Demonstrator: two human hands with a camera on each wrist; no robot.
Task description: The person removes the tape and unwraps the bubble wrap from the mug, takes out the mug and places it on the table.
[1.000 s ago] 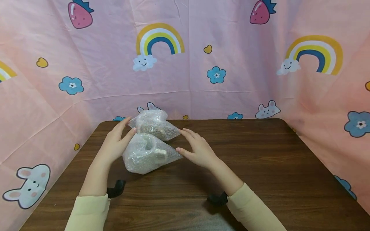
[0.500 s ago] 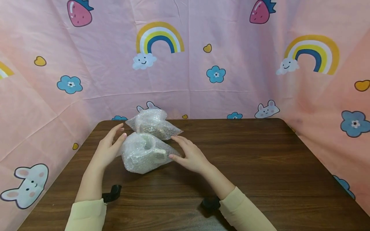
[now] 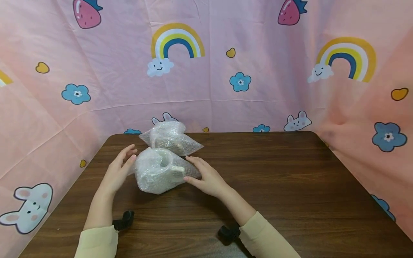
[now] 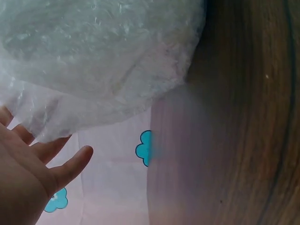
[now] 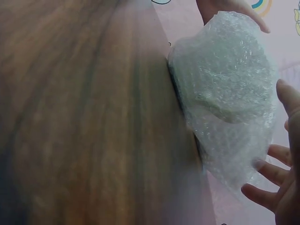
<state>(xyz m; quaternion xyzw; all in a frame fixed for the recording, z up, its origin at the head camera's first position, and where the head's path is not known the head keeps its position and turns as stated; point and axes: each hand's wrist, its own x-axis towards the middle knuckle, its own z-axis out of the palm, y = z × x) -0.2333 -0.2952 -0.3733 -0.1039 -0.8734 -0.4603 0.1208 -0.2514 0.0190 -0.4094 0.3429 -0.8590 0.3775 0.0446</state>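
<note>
On the table lies a bubble-wrapped bundle, with a round opening and a pale handle-like shape showing through, like a mug. My left hand is at its left end, fingers relaxed. The left wrist view shows that hand beside a loose corner of bubble wrap. My right hand is around the bundle's tapered right end, its thumb in front and fingers loosely spread. In the right wrist view, the right fingers lie against or just beside the wrap; firm contact is unclear.
A second bubble-wrapped bundle sits just behind the first, near the far edge of the brown wooden table. A pink printed cloth hangs behind and along both sides. Black wrist mounts sit at both wrists.
Both hands have come back from the far bundle toward the near one. The left hand moved left and nearer; the right moved left over the tapered end. The bundles look unmoved.
</note>
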